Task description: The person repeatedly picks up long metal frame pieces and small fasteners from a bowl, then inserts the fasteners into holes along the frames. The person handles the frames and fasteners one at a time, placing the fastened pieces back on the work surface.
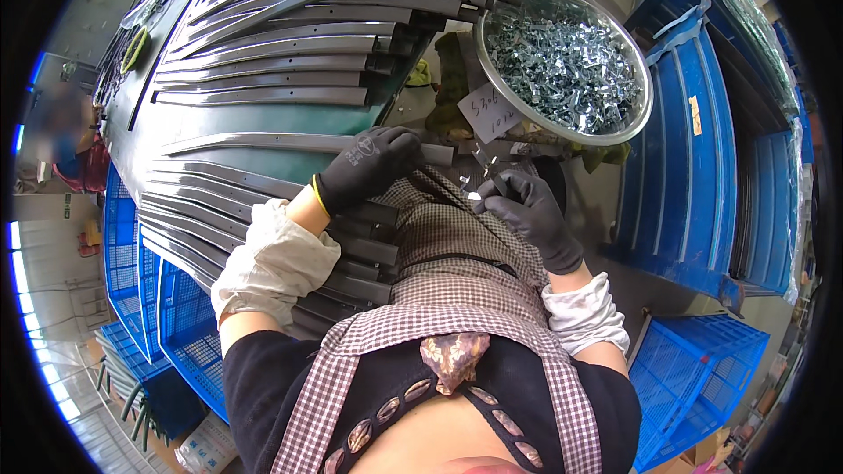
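Observation:
My left hand [372,163], in a black glove, is closed over a long dark grey strip [263,140] near its right end. The strip lies across the table, and its end [437,154] sticks out past my knuckles. Just right of that end, my gloved right hand [534,218] pinches small shiny metal clips [474,197]. Other bits of bright metal [485,159] show above its fingertips; whether the fingers hold these too is unclear. A gap separates the clips from the strip's end.
A big metal bowl [649,92] full of metal clips [571,61] stands at the far right, a written card [489,114] beside it. More strips lie in rows on the green table [263,118], far [263,61] and near [198,202]. Blue crates [694,377] and a blue metal bin [676,158] flank me.

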